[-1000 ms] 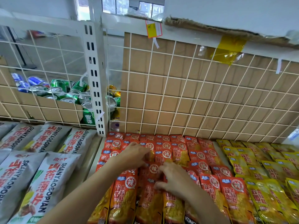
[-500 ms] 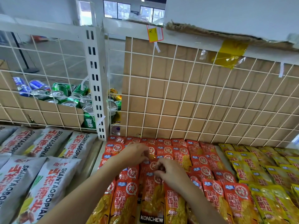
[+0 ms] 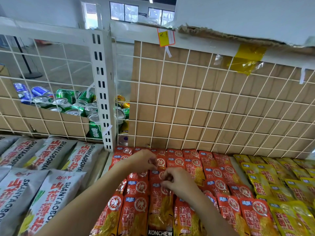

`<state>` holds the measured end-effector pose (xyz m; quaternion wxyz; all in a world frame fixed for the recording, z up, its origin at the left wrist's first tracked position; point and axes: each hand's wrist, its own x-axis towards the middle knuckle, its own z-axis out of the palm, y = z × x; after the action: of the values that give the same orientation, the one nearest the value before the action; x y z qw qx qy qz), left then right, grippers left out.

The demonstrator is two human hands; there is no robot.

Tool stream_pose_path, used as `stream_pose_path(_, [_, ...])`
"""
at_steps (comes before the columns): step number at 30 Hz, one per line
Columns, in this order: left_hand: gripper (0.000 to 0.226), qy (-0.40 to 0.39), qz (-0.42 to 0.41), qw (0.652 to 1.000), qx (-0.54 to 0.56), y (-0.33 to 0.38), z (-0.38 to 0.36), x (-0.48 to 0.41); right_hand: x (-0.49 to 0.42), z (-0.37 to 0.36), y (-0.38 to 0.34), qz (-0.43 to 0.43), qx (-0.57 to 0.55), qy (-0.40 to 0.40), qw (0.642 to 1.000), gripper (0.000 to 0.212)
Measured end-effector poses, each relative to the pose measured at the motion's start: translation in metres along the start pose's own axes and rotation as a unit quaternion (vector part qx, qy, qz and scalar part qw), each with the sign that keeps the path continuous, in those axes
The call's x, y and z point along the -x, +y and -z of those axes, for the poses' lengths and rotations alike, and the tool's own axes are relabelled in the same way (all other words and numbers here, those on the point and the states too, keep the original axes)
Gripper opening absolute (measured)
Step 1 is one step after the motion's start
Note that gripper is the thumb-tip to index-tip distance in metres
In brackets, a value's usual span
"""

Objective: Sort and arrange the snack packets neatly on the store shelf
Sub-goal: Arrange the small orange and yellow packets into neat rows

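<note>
Two hands (image 3: 144, 160) (image 3: 177, 182), seven grey bags (image 3: 56, 198), one price tag (image 3: 166, 37)

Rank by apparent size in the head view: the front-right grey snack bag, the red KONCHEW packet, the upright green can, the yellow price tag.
1. Front-right grey plastic snack bag
2. Red KONCHEW snack packet
3. Upright green drink can and yellow paper price tag look alike; the can is partly hidden.
</note>
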<state>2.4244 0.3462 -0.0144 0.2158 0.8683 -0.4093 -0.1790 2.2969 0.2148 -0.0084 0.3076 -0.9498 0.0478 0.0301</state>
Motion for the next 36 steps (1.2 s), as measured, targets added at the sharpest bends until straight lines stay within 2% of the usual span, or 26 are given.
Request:
stream_pose_path(4, [0.015,-0.006,0.001,1.0,-0.002,-0.001,0.0,-0.001,-0.001,0.0,-0.003,0.006,0.007,-0.01,1.0,0.006])
stream_pose_path(7, [0.016,-0.015,0.004,1.0,0.011,-0.002,0.002,0.0,-0.001,-0.002,-0.004,0.003,0.011,-0.014,1.0,0.013])
stream_pose_path(10, [0.018,-0.022,-0.008,1.0,0.005,-0.003,0.004,0.002,-0.001,-0.003,-0.003,-0.001,0.015,-0.012,1.0,0.009])
stream_pose_path(36, [0.013,0.014,-0.008,0.999,0.033,-0.004,0.0,0.009,0.003,0.001,-0.008,0.002,0.011,0.014,1.0,0.008])
